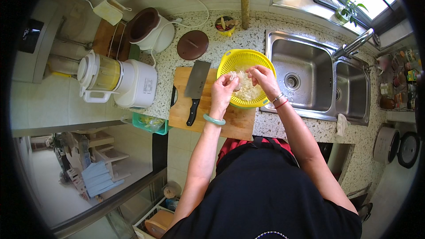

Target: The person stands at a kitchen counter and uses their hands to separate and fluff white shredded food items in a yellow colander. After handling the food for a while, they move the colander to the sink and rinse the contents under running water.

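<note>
Head view, looking down at a speckled kitchen counter (265, 126). Both hands work over a yellow colander (234, 59) that sits on the right end of a wooden cutting board (234, 124), just left of the double sink (310, 62). Left hand (222, 89), green bangle at the wrist, has fingers curled together round a clump of pale shredded food (233, 79) at the colander's near-left rim; grip looks closed on it. Right hand (262, 77), w/ thin bracelets at the wrist, reaches in from the right, fingers bent & pinched on the same pale stuff, tips touching it near the centre. More of the shredded food (248, 92) lies in the colander's bottom betw. the two hands. Cleaver (196, 86) w/ black handle lies flat on the board's left half, blade away from the person, apart from the colander & untouched. Behind the board: brown round lid (192, 44) flat on the counter, a white cooker pot (150, 28) w/ dark inside, a small yellow cup (226, 25). Left of the board a white blender-type appliance (119, 79) w/ yellowish jar. Green tray (150, 123) at the counter edge, below the appliance. Tap (354, 44) stands over the sink's right side; the basins look bare.
</note>
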`<state>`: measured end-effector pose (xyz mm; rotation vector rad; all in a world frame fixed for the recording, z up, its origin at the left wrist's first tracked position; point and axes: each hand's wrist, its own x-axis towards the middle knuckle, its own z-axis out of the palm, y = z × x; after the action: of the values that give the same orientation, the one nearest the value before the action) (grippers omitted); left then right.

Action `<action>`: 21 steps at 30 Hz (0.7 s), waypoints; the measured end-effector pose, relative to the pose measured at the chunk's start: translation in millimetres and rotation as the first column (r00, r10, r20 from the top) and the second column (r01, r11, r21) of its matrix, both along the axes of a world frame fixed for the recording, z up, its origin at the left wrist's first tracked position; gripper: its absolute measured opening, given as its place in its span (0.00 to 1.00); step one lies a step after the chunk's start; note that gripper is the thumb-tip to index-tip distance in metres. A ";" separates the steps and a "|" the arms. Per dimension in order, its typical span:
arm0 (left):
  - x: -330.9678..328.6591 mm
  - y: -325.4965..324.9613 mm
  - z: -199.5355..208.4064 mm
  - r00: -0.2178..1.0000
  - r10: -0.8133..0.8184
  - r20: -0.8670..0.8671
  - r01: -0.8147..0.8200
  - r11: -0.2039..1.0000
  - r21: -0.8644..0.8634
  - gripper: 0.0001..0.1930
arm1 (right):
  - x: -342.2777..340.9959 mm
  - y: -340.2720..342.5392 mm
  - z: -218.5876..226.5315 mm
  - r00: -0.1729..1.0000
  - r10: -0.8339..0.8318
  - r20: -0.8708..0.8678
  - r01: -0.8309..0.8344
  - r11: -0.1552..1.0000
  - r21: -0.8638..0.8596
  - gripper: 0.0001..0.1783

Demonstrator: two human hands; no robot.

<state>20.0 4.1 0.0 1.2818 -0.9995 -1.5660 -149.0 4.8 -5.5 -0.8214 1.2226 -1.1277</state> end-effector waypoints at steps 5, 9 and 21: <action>-5.9 0.0 1.4 0.968 -0.010 0.249 0.048 0.988 -0.147 0.11 | 5.6 -2.0 12.1 0.959 0.095 -0.266 -0.099 0.995 -0.003 0.11; -10.6 -0.6 6.2 0.955 0.018 0.295 0.034 0.985 -0.170 0.11 | 4.4 -2.9 0.8 0.935 0.084 -0.345 -0.126 0.987 -0.102 0.10; -2.5 -3.3 -4.0 0.991 -0.025 0.128 0.035 0.996 -0.076 0.12 | 5.9 -2.6 -2.2 0.976 0.080 -0.203 -0.090 0.995 -0.040 0.05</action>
<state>17.5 0.8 -4.0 1.3309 -1.1539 -1.4671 -143.1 2.2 -7.7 -1.0363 1.3170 -1.0272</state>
